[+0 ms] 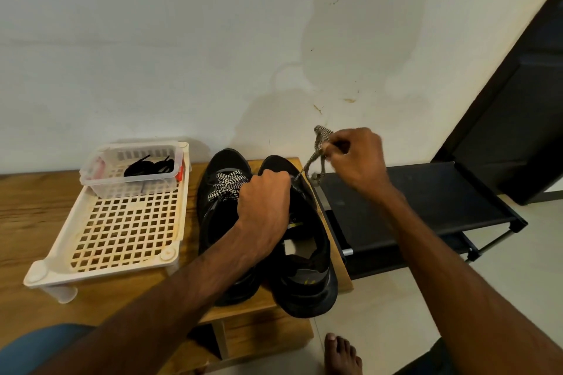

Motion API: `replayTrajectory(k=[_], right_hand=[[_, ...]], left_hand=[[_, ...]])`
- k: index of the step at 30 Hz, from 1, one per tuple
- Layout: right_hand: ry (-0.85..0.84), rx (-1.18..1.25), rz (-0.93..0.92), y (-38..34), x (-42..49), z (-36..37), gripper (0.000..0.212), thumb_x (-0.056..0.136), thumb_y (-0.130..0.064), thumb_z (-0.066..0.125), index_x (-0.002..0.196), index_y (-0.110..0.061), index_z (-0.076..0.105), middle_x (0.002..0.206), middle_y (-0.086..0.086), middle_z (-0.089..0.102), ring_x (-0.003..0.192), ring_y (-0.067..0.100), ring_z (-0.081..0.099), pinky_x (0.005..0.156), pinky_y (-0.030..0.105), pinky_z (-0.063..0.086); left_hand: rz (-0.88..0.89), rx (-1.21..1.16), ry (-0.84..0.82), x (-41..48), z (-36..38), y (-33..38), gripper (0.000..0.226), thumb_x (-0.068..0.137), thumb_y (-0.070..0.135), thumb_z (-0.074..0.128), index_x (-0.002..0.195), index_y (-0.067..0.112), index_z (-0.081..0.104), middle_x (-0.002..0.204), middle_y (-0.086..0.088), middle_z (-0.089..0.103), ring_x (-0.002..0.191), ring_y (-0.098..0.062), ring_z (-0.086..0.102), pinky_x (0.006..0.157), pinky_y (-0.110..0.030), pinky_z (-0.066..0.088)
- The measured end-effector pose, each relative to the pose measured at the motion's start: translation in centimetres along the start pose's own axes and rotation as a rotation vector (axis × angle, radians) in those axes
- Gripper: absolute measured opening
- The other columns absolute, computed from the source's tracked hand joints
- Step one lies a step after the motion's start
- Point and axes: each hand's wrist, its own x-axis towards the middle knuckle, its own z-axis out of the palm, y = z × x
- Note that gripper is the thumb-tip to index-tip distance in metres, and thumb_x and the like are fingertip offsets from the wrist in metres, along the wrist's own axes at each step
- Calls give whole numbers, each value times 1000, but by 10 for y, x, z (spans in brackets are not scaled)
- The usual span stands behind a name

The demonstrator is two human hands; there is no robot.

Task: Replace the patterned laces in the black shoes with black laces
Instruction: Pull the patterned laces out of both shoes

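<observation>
Fingers (275,176) of left hand (263,207) curled on right shoe (307,277), bracing it against pull. Right hand (356,155) pinches patterned lace (318,143), likely drawing it from eyelets. Left shoe (210,222) laced, untouched. Farther, on bench (36,216): clear basket (100,189) holds black laces (149,166), within reach, atop white rack (122,231).

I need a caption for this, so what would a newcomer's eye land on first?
The right hand holds up a patterned lace running down to one black shoe at the edge of the table, while the left hand grips that shoe. Beside it, the other shoe has its zigzag lace on, and black laces wait in a clear basket at left.
</observation>
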Motion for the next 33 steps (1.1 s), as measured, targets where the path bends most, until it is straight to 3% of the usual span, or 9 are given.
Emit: replayTrajectory(k=[6,8,10,16,19,21,24,29,33], right_hand=[[416,495,206,-3,7,-14,7,94,-10,73,100,-10,77,86,0,76,78,13,76,79,33,64],[340,322,126,-3,2,-9,8,93,-12,74,99,-15,77,86,-7,75,77,9,74,78,28,63],[139,111,20,-3,-5,2,8,91,-12,75,97,-13,80,87,-6,75,77,3,71,80,21,61],[-310,-226,-30,-6,-12,34,16,91,-11,74,106,-13,80,101,7,76,88,20,71,87,39,61],[-449,-324,-43,-5,-11,36,24,91,-7,72,114,-12,77,108,12,73,92,26,69,87,38,59],[-464,-389,-52,-3,-11,34,24,90,-6,73,113,-10,77,106,13,71,91,27,69,84,37,59],[-425,-414,-44,1,-12,31,12,89,-7,74,100,-6,76,92,13,68,81,27,67,74,34,57],[-356,-358,-7,2,-12,33,15,86,-11,70,73,-2,71,66,12,63,59,22,58,53,33,49],[-299,-281,26,2,-6,25,17,85,-8,67,70,-2,72,68,16,68,56,26,62,54,37,56]], left_hand=[[-9,21,-5,0,0,1,29,96,12,69,123,7,62,112,-11,67,101,-28,68,80,-34,55],[-11,23,1,-1,0,2,29,94,10,70,122,7,62,112,-11,67,101,-28,68,78,-34,54],[-7,19,11,-2,0,2,29,93,8,71,120,8,61,112,-11,66,102,-29,67,76,-35,51],[-8,-23,34,-2,0,0,24,93,9,68,115,9,58,108,-10,63,102,-30,64,72,-34,45],[-13,-40,39,-1,1,0,21,93,12,68,111,10,59,88,-5,51,93,-26,62,68,-32,43],[-17,-45,33,-1,2,-1,19,91,15,69,108,10,60,79,-1,41,85,-24,57,67,-32,42],[-30,-38,5,0,0,-1,26,90,23,73,110,12,62,83,-1,44,80,-21,52,67,-30,42],[-38,2,-10,1,-1,-1,26,94,12,67,119,9,60,106,-10,62,101,-28,65,70,-33,42],[-23,45,-10,1,-1,1,29,96,11,66,124,8,59,114,-11,65,105,-28,66,71,-33,44]])
